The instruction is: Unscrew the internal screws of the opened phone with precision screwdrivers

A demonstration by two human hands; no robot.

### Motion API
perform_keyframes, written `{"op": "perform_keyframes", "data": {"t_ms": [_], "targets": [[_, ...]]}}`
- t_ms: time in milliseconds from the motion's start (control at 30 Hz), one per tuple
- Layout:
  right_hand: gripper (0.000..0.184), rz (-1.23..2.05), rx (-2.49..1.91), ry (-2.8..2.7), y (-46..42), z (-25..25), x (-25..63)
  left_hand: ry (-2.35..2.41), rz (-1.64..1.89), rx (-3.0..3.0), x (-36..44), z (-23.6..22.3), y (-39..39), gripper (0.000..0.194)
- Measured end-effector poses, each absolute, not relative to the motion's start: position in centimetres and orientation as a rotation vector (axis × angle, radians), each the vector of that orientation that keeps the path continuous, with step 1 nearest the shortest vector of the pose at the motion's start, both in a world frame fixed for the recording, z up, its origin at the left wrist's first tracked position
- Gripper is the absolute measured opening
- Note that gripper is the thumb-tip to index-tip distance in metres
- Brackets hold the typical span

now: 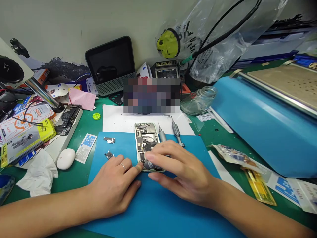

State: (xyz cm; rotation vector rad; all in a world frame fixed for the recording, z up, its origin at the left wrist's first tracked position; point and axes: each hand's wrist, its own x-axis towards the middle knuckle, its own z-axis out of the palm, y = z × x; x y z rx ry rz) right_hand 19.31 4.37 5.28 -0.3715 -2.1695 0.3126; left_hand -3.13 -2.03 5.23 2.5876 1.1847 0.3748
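An opened smartphone (146,135) lies on a blue mat (158,211), with its circuit boards and inner parts bare. My left hand (116,185) rests at its lower left, fingers curled and the index fingertip pressed on the phone's lower edge. Over the lower right of the phone, my right hand (183,172) has thumb and forefinger bent around a grey ribbed screwdriver (150,165), mostly hidden by the fingers. Two more grey screwdrivers, one (162,135) partly behind my right hand and another (176,129), lie beyond it. Left of the phone sit a small metal-plated part (109,140) and a small dark part (109,154).
A tilted smart display (110,64) stands at the back. Right of the white paper (114,115) lies a glass jar (198,100); a large blue machine (262,129) fills the right. On the left are another opened phone (68,119), a white earbud case (66,158) and crumpled tissue (39,173).
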Motion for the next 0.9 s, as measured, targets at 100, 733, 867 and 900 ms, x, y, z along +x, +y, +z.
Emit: {"op": "perform_keyframes", "data": {"t_ms": [100,733,867,900], "targets": [[0.04,0.372,-0.36,-2.158,4.32,5.3,19.35,1.179,0.39,2.593,-3.13,5.13,-2.05,0.024],[0.039,0.372,-0.349,-2.149,4.32,5.39,19.22,1.191,0.367,2.558,-3.13,5.22,-2.02,0.017],[0.041,0.394,-0.322,-2.16,4.31,5.34,19.21,1.187,0.364,2.549,-3.17,5.22,-2.12,0.013],[0.038,0.37,-0.345,-2.162,4.3,5.32,19.22,1.186,0.361,2.55,-3.16,5.24,-2.13,0.014]]}}
